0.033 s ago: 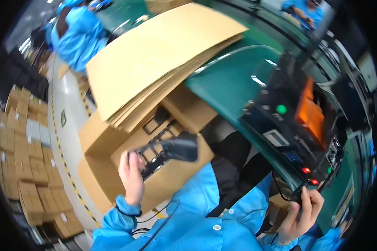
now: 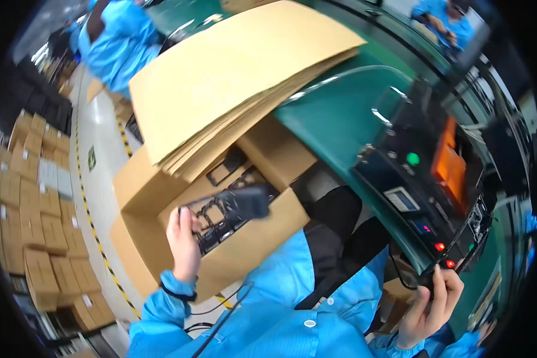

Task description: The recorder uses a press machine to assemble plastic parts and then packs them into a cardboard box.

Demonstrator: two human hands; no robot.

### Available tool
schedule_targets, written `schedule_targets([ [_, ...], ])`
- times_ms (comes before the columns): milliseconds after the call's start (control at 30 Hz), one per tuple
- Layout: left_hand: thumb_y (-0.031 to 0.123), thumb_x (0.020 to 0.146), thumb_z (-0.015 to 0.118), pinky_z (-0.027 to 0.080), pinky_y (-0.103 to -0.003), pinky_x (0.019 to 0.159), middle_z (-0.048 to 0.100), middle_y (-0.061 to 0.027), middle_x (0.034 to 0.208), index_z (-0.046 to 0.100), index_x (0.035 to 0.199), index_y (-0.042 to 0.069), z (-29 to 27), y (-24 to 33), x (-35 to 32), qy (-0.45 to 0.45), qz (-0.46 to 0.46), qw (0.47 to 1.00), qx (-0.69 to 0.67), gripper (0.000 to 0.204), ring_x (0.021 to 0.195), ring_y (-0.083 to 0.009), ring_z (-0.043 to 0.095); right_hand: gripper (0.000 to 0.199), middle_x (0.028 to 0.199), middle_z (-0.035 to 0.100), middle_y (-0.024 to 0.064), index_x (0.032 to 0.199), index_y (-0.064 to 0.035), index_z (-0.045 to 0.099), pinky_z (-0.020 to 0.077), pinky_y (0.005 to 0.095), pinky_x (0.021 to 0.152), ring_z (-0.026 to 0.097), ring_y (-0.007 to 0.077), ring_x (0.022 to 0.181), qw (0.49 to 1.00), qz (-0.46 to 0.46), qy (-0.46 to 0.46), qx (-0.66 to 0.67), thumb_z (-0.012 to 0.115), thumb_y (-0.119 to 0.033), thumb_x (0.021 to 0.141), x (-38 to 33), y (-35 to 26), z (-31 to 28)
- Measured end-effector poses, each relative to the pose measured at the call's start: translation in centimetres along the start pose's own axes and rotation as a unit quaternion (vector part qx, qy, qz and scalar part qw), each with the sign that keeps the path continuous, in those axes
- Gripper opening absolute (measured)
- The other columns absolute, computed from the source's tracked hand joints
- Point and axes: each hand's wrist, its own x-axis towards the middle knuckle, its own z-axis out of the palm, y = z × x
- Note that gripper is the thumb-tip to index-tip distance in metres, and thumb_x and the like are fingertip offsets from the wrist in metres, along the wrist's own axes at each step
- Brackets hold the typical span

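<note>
My left hand (image 2: 185,241) grips one end of a black plastic part (image 2: 247,203) with its thumb and fingers. The part hangs over an open cardboard box (image 2: 268,224), its far end blurred. Inside the box lie several black frame-like plastic pieces (image 2: 219,173), some hidden under the part and my hand. My right hand (image 2: 432,304) has its fingers bent around a small black object (image 2: 426,278) with a cable, mostly covered by the fingers. It is beside the front corner of a black machine (image 2: 388,161) with an orange block and red lights.
A stack of flat cardboard sheets (image 2: 238,77) overhangs the box and the green table (image 2: 340,113). Piled cartons (image 2: 39,227) line the aisle at left. Co-workers in blue smocks (image 2: 119,45) sit at the far left and far right. Thin cables run beside my left sleeve.
The black part in my left hand has swung slightly left and inward over the box. The whole view has shifted a little. My right hand keeps its grip beside the machine.
</note>
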Motion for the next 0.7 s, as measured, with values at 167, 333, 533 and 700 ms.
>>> schedule_targets([
  [167, 0.025, 0.103, 0.048, 0.036, -0.028, 0.05, 0.045, 0.0022, 0.062, 0.054, 0.084, 0.008, -12.0, -16.7, 8.6, 0.183, -0.182, 0.959, -0.116, 0.027, 0.052, -0.01, 0.041, 0.029, 0.112, 0.054, 0.0161, 0.116, 0.0081, 0.062, 0.0436, 0.0333, 0.087, 0.054, 0.0266, 0.101, 0.999, -0.033, -0.025, -0.005, 0.055, -0.014, 0.1, 1.1, -0.6, 2.0],
  [333, 0.023, 0.103, 0.047, 0.036, -0.027, 0.044, 0.051, 0.0009, 0.066, 0.055, 0.088, 0.008, -19.1, -31.1, 15.4, 0.301, -0.196, 0.933, 0.013, 0.023, 0.05, -0.0101, 0.041, 0.029, 0.118, 0.054, 0.0168, 0.121, 0.0046, 0.061, 0.0432, 0.0344, 0.095, 0.055, 0.0277, 0.11, 0.995, -0.04, -0.051, -0.078, 0.053, -0.015, 0.101, 0.1, -0.4, -0.8],
  [533, 0.027, 0.102, 0.049, 0.052, -0.035, 0.064, 0.063, -0.0089, 0.089, 0.057, 0.108, 0.003, -22.8, -38.9, 18.3, 0.098, -0.242, 0.964, -0.054, 0.026, 0.074, -0.0177, 0.059, 0.03, 0.121, 0.054, 0.017, 0.123, 0.007, 0.058, 0.0339, 0.0365, 0.106, 0.051, 0.0286, 0.117, 0.998, -0.004, -0.027, -0.048, 0.05, -0.011, 0.101, 1.0, -0.4, -1.3],
  [700, 0.039, 0.091, 0.057, 0.037, -0.05, 0.106, 0.041, -0.0265, 0.139, 0.035, 0.142, -0.008, -10.4, -36.2, 18.8, -0.028, -0.123, 0.693, 0.71, 0.073, 0.127, -0.0326, 0.048, 0.027, 0.101, 0.058, 0.0159, 0.112, 0.0034, 0.066, 0.0454, 0.0385, 0.088, 0.057, 0.0289, 0.096, 0.995, -0.005, 0.027, -0.096, 0.059, -0.011, 0.09, 3.5, -2.5, 0.3],
])
